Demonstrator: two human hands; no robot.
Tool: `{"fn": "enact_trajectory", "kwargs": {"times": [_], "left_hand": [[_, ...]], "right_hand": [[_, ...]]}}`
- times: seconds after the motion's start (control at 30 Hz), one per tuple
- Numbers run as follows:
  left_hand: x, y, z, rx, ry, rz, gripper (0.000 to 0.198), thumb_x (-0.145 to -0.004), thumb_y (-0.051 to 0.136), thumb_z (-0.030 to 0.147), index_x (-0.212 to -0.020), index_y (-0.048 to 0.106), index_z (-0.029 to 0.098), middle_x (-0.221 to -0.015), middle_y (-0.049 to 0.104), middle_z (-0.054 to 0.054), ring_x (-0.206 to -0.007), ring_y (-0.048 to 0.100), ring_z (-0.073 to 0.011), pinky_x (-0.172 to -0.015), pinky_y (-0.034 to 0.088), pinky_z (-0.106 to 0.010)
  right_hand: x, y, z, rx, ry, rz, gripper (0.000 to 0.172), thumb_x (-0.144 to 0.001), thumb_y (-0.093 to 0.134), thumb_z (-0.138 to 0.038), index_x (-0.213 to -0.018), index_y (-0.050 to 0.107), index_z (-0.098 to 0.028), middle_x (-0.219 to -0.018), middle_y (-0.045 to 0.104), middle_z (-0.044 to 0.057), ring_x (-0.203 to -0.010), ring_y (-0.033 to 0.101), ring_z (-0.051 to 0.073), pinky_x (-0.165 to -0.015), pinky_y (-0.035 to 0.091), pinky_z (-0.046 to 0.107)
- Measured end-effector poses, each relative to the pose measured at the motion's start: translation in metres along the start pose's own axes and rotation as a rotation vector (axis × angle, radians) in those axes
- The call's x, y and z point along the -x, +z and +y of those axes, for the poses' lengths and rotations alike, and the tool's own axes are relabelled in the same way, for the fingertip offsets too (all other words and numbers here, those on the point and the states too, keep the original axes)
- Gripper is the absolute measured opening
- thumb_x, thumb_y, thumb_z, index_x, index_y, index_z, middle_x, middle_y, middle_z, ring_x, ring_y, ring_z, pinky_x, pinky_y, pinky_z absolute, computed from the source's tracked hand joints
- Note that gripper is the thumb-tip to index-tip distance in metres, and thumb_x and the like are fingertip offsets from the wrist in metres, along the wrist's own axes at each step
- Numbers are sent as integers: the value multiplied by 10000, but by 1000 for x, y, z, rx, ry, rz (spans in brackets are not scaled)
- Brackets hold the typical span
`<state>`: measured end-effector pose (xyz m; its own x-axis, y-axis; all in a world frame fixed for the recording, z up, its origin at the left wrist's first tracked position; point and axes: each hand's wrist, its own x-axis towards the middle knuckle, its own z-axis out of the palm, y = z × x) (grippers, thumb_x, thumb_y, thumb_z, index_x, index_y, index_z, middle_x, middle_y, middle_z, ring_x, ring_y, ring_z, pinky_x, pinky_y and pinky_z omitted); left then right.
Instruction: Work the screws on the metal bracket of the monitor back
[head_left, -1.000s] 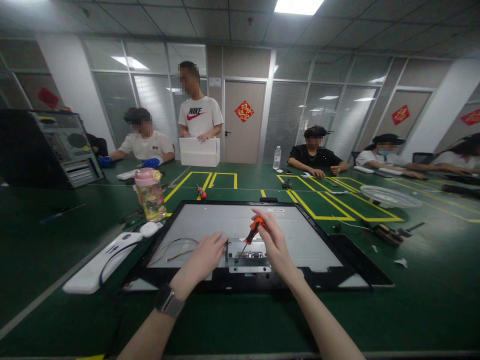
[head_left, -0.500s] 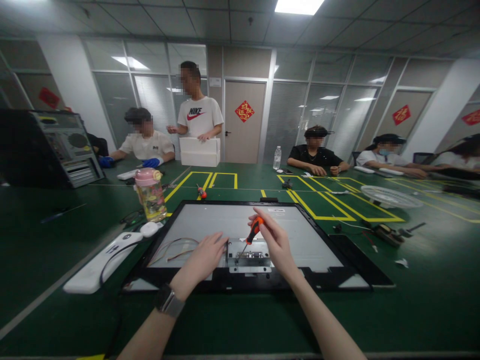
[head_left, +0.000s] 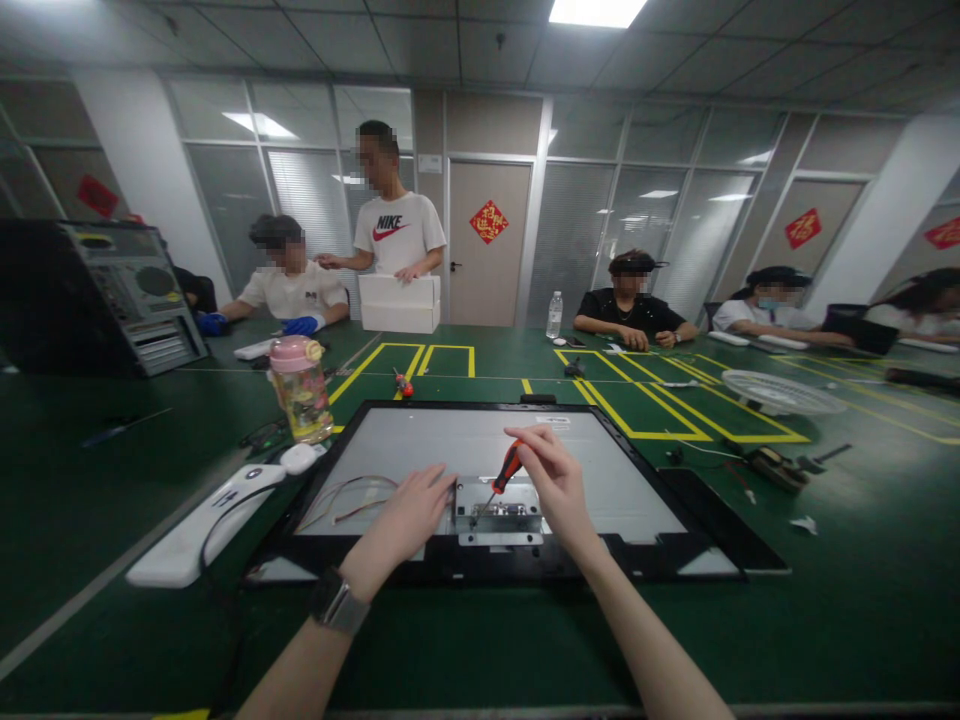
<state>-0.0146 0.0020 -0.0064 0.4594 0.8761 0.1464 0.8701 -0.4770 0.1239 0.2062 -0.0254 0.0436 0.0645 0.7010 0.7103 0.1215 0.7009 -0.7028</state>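
A display panel [head_left: 465,440] with a black frame lies flat on the green table before me, its grey back upward. Near its front edge sits a metal bracket [head_left: 500,538] with ports. My right hand [head_left: 556,480] grips an orange and black screwdriver [head_left: 510,465], which leans with its tip down at the left part of the bracket. My left hand [head_left: 409,510] lies on the panel with fingers stretched out, their tips at the bracket's left edge. Thin wires [head_left: 360,500] run over the panel to the left of that hand.
Left of the panel are a white power strip [head_left: 202,525], a pink-lidded bottle [head_left: 300,390] and an opened computer case [head_left: 112,295]. A black flat board [head_left: 724,520] and a brown device [head_left: 776,465] lie to the right. Several co-workers are across the table, one behind a white box [head_left: 401,303].
The fingers of my right hand have shifted slightly round the screwdriver handle, and its top has dipped a little. My left hand stays in place. The standing person's hand has moved left.
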Motion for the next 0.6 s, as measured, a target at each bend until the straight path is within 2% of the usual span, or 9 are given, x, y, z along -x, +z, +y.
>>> {"fn": "enact_trajectory", "kwargs": {"times": [0.17, 0.37, 0.53, 0.6], "left_hand": [[0, 0, 1, -4, 3, -6, 404, -1022, 404, 195, -1403, 536, 161, -1497, 492, -158, -1379, 467, -281, -1155, 342, -466], [-1, 4, -2, 1, 10, 12, 400, -1016, 413, 197, -1394, 542, 168, -1492, 499, -156, -1378, 471, -276, -1151, 350, -472], [0, 3, -2, -20, 39, 19, 402, -1016, 395, 179, -1390, 544, 181, -1485, 510, -147, -1382, 467, -259, -1148, 356, -444], [0, 2, -1, -39, 38, 8, 401, -1017, 395, 187, -1392, 540, 179, -1490, 504, -146, -1380, 469, -261, -1148, 356, -443]], "right_hand": [[-1, 0, 7, -189, 141, -50, 272, -933, 595, -428, -1102, 751, -284, -931, 716, 48, -941, 664, 222, -890, 506, 394], [-2, 0, 10, -186, 196, -55, 249, -798, 754, -438, -965, 777, -255, -939, 689, 40, -806, 647, 183, -739, 537, 313], [-2, -2, 9, -272, 242, -134, 320, -882, 667, -433, -1164, 721, -291, -1029, 744, 56, -1001, 680, 224, -942, 511, 398], [-3, -1, 7, -279, 238, -147, 307, -872, 679, -430, -1145, 728, -296, -1057, 731, 57, -1021, 669, 225, -933, 514, 388]]}}
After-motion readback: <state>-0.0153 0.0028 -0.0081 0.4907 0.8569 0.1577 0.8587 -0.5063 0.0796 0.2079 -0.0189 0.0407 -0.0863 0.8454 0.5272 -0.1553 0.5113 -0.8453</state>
